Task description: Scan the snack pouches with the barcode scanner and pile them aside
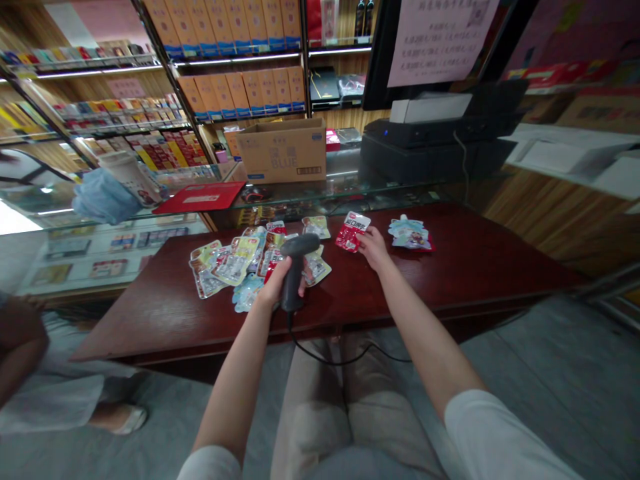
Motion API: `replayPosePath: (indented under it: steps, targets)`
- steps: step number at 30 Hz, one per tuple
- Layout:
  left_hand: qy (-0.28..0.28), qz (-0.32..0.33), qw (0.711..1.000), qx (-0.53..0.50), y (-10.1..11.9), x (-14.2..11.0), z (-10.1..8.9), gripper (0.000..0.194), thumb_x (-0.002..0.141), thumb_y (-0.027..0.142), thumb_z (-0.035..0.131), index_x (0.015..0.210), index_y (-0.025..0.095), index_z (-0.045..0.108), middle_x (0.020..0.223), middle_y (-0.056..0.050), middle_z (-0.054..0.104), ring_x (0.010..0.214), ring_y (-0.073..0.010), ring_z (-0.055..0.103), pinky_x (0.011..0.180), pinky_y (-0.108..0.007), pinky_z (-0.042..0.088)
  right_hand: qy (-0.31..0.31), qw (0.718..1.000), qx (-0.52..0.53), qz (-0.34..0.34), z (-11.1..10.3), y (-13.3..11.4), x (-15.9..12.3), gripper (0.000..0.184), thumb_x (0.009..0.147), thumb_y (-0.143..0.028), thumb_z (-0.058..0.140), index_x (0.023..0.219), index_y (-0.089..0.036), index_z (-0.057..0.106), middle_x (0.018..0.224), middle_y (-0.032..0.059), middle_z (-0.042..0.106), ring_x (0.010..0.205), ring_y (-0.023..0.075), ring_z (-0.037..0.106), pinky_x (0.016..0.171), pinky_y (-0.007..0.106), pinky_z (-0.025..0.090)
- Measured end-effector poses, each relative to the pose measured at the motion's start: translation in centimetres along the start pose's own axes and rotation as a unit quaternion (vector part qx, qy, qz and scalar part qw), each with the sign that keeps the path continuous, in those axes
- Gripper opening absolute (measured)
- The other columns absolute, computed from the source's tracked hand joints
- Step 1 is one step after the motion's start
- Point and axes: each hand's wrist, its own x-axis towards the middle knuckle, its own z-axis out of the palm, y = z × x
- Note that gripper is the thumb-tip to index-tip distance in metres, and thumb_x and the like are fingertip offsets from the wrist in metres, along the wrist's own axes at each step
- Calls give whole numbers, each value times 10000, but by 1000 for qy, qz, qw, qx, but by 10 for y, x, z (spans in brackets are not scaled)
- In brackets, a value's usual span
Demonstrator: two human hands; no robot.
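My left hand [275,283] is closed round the handle of a dark grey barcode scanner [294,270], its head tilted up over the table. A black cable hangs from the scanner's base. In my right hand [373,247] is a red and white snack packet [353,231], pinched at its lower right edge just above the wood. Beneath and left of the scanner lies a loose pile of snack packets [237,261], yellow, red and blue. To the right of my right hand, a small stack of light blue and red packets [410,234] rests on the table.
Behind the dark red table [480,253] runs a glass counter with a cardboard box [283,152], a red folder [201,197] and a blue cloth [105,195]. A black printer-like machine [440,150] stands back right. Another person [30,360] sits at the left edge.
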Motion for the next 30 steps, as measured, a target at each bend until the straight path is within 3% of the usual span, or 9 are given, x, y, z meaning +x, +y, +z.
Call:
replayPosePath:
  steps: [3, 5, 9, 13, 18, 23, 30]
  targets:
    - [5, 9, 1000, -14, 3, -1, 2, 702, 755, 746, 647, 1059, 114, 636, 783, -73, 716, 400, -118, 544, 385, -262, 406, 20, 998, -37, -37, 1, 0, 2, 444, 623, -399, 757, 916, -266, 451, 897, -23, 685, 779, 174, 663, 703, 346, 568]
    - [8, 13, 1000, -15, 5, -2, 4, 688, 754, 737, 653, 1057, 120, 643, 763, -62, 707, 403, -121, 550, 384, -259, 407, 72, 988, -98, -97, -2, -4, 4, 394, 654, -410, 716, 917, -259, 464, 899, 5, 677, 814, 190, 653, 743, 357, 559]
    - [15, 18, 1000, 7, 7, -2, 4, 711, 749, 767, 635, 1043, 120, 648, 727, -56, 699, 411, -125, 553, 394, -255, 424, 178, 951, -185, -175, -29, -24, 7, 312, 701, -311, 651, 961, -247, 489, 886, 45, 646, 853, 211, 621, 857, 371, 513]
    - [21, 14, 999, 25, 6, -1, 3, 731, 747, 797, 614, 1030, 125, 669, 671, -57, 688, 402, -127, 542, 393, -252, 418, 258, 860, -380, -223, -78, -52, 10, 323, 781, -250, 523, 1103, -226, 515, 904, 58, 648, 859, 233, 624, 894, 411, 481]
    - [28, 8, 999, 20, 4, -2, 2, 709, 751, 793, 613, 966, 123, 694, 571, -44, 640, 396, -134, 535, 382, -249, 391, 276, 798, -499, -192, -117, -63, 13, 326, 827, -188, 421, 1093, -186, 609, 1037, 142, 651, 982, 288, 598, 957, 495, 445]
    - [52, 19, 998, -5, 4, -2, 0, 716, 721, 796, 640, 1008, 142, 688, 665, -52, 688, 408, -130, 535, 376, -255, 397, 315, 769, -548, -96, -121, -47, 8, 365, 906, -336, 442, 1128, -179, 685, 1177, 202, 583, 1151, 380, 506, 986, 613, 390]
    - [63, 38, 997, -13, 5, -1, -4, 712, 723, 787, 647, 1024, 143, 683, 698, -47, 695, 410, -118, 526, 371, -246, 402, 303, 752, -577, -103, -121, -40, 4, 418, 829, -423, 609, 1188, -222, 682, 1397, 190, 441, 1257, 408, 413, 1025, 635, 341]
